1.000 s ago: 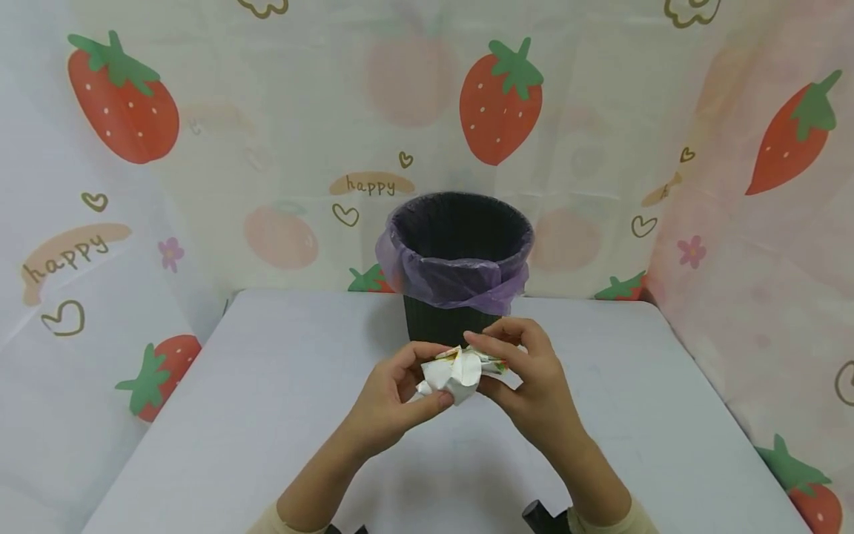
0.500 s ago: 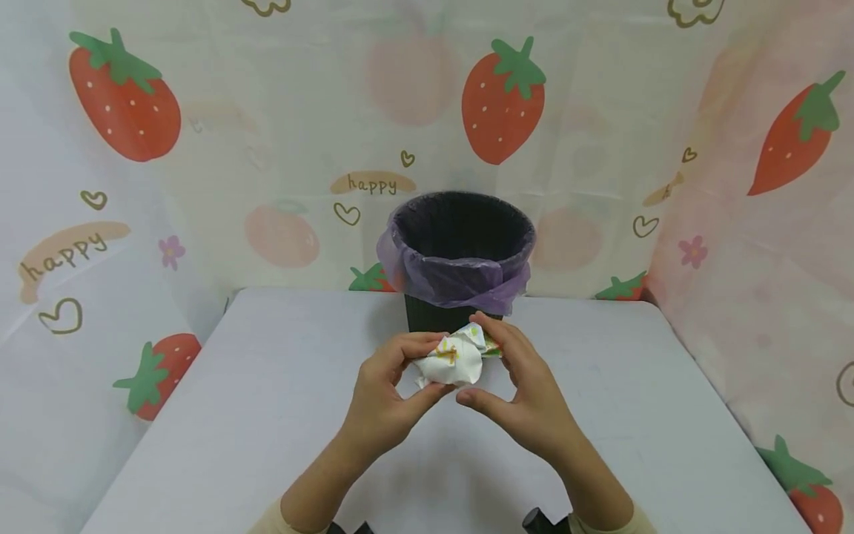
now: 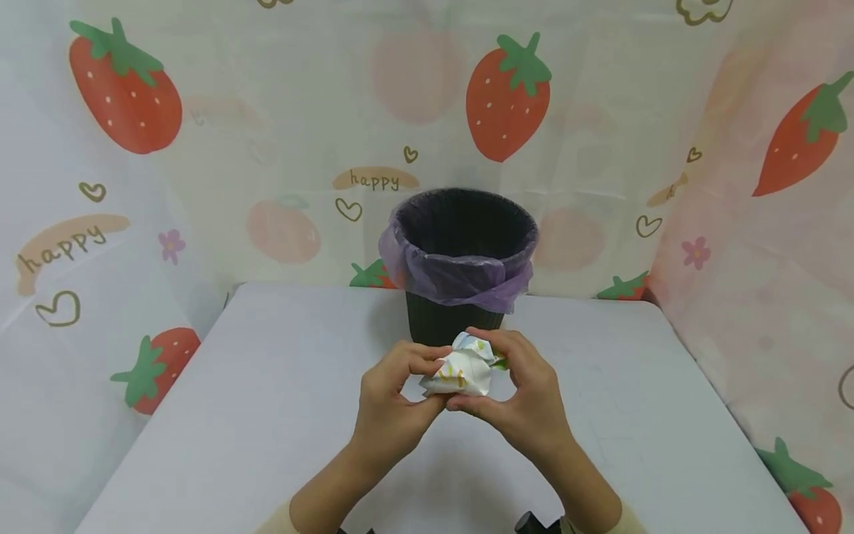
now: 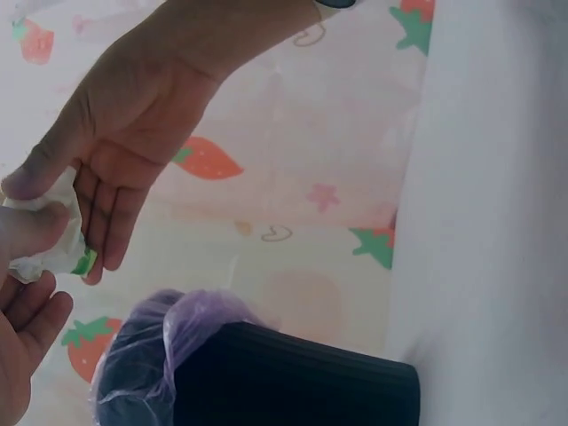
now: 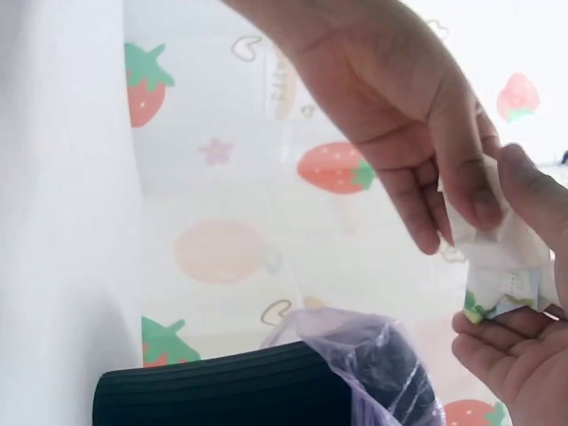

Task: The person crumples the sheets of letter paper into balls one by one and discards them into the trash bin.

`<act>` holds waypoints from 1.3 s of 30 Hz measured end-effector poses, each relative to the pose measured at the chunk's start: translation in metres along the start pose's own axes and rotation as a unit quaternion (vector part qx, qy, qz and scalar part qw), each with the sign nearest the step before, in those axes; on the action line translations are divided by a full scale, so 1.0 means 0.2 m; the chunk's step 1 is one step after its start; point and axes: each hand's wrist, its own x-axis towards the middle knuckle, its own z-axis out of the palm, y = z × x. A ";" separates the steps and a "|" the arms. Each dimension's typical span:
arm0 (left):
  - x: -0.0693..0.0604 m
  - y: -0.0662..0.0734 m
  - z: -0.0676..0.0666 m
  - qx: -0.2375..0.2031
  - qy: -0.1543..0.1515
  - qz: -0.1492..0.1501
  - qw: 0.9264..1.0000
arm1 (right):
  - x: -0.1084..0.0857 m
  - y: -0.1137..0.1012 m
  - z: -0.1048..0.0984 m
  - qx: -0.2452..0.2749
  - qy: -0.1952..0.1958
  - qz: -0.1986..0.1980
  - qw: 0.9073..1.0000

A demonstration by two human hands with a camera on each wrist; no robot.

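Note:
A crumpled white wrapper [image 3: 460, 371] with yellow, green and pale blue print is held between both hands in the head view. My left hand [image 3: 390, 408] pinches its left side, fingers above and thumb below. On the other side my right hand [image 3: 527, 393] grips it with fingertips over the top and the thumb under the lower edge. The two thumb tips nearly meet below the wrapper. In the right wrist view the wrapper [image 5: 506, 240] shows a green printed corner, and the left thumb presses on its face. Part of the wrapper is hidden behind the fingers.
Behind the hands, a black trash bin [image 3: 454, 322] stands on the white table [image 3: 267, 415]. A purple bag liner [image 3: 460, 278] folds over its rim. Strawberry-print cloth [image 3: 267, 148] surrounds the table at the back and sides.
Half a second ago the right thumb was off the wrapper; now it is back against the lower edge. The wrapper has been turned in the fingers, showing different print. The bin stays put.

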 end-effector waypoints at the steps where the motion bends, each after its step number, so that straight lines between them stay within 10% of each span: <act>1: 0.00 0.00 0.00 0.001 0.005 0.002 1.000 | 0.00 0.00 0.01 0.007 0.004 -0.001 1.000; 7: 0.00 -0.01 0.00 0.011 0.014 0.006 1.000 | 0.00 0.04 0.03 0.061 0.010 0.019 0.998; 19: 0.09 -0.03 -0.13 -0.036 -0.177 -0.009 0.983 | 0.02 0.08 -0.08 0.078 -0.016 0.073 0.994; 34: 0.01 -0.05 -0.02 -0.101 -0.045 0.011 0.994 | 0.00 0.06 -0.02 0.096 0.016 0.098 0.990; 39: 0.02 -0.06 -0.02 -0.122 -0.030 -0.027 0.992 | 0.01 0.06 0.01 0.094 0.040 0.105 0.989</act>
